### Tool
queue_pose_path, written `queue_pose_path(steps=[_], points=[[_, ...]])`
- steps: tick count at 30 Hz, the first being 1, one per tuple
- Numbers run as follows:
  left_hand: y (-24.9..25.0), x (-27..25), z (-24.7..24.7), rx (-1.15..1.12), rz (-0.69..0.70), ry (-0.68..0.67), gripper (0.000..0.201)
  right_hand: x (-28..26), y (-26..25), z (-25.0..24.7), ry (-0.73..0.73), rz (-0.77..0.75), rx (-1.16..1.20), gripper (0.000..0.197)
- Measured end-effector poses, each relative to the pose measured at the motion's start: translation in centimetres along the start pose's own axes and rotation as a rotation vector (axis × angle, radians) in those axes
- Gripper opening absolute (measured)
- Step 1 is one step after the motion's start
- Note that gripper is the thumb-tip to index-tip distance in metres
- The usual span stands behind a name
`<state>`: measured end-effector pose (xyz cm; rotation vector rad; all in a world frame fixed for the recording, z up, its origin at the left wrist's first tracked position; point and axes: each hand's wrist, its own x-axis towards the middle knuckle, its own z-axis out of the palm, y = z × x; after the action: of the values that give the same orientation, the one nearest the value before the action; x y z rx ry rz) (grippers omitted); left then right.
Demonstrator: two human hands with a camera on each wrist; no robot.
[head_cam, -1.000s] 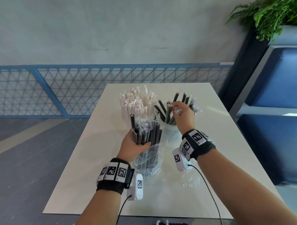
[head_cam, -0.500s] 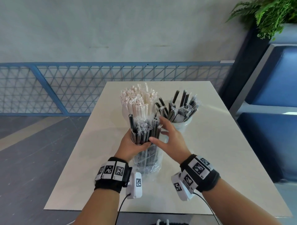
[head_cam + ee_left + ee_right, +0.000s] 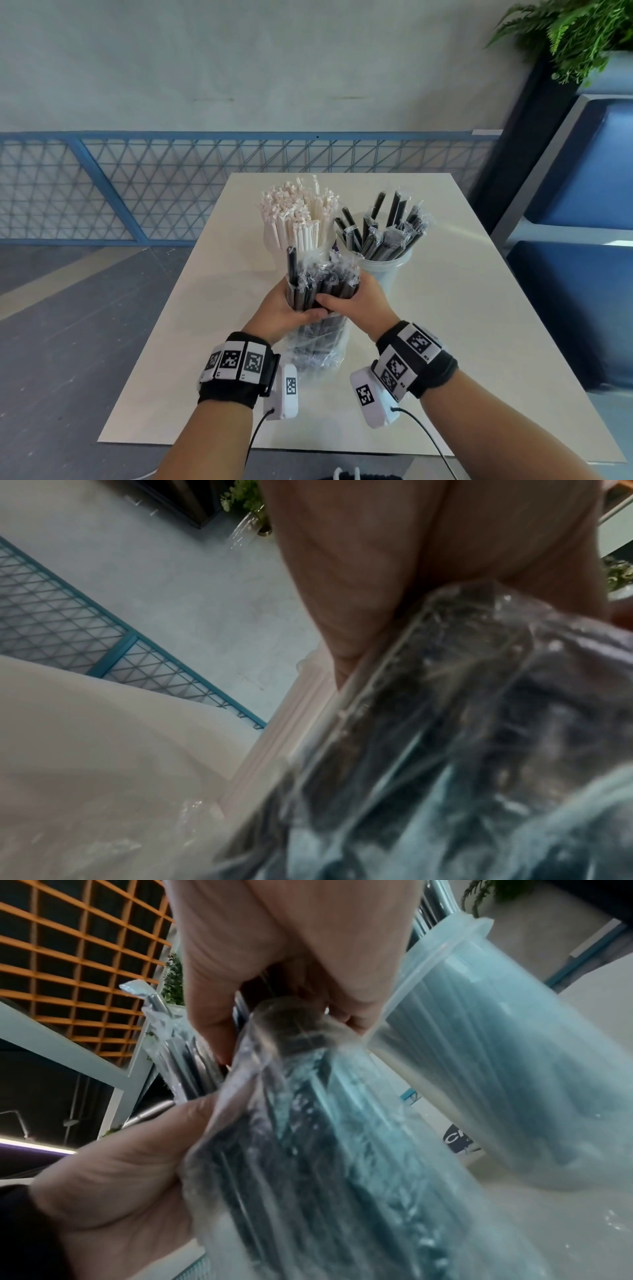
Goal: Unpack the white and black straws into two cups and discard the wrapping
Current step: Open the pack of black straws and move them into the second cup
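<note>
A clear plastic bag (image 3: 320, 346) of black straws (image 3: 320, 284) stands upright on the white table (image 3: 445, 325). My left hand (image 3: 284, 310) grips the bundle from the left, and my right hand (image 3: 356, 301) grips it from the right; the thumbs overlap in front. Behind, one cup (image 3: 270, 236) is packed with white paper-wrapped straws (image 3: 298, 216). To its right a translucent cup (image 3: 387, 270) holds several black straws (image 3: 387, 229). In the right wrist view the bag (image 3: 325, 1150) fills the middle beside the translucent cup (image 3: 496, 1056).
A blue mesh railing (image 3: 171, 185) runs behind the table. Blue seating (image 3: 582, 205) and a planter with a fern (image 3: 582, 31) stand to the right. Grey floor (image 3: 68, 325) lies to the left.
My right hand left the black straws in the translucent cup, came back toward me and closed on the bagged bundle. The left hand kept its hold.
</note>
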<state>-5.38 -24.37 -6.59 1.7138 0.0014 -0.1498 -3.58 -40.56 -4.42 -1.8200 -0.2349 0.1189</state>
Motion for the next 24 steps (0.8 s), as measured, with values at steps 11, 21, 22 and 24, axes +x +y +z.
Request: queue_pose_path(steps=[11, 21, 22, 24], points=[[-0.2, 0.4, 0.1, 0.036, -0.036, 0.094, 0.058, 0.5, -2.2, -2.0, 0.140, -0.062, 0.368, 0.016], [0.2, 0.9, 0.5, 0.043, -0.047, 0.096, 0.045, 2.1, -3.8, -4.9, 0.296, -0.022, 0.577, 0.012], [0.3, 0.9, 0.6, 0.046, -0.040, 0.093, 0.043, 2.3, -3.8, -5.1, 0.307, -0.020, 0.591, 0.014], [0.2, 1.0, 0.6, 0.050, -0.022, 0.085, 0.040, 2.6, -3.9, -5.3, 0.313, -0.017, 0.614, 0.021]])
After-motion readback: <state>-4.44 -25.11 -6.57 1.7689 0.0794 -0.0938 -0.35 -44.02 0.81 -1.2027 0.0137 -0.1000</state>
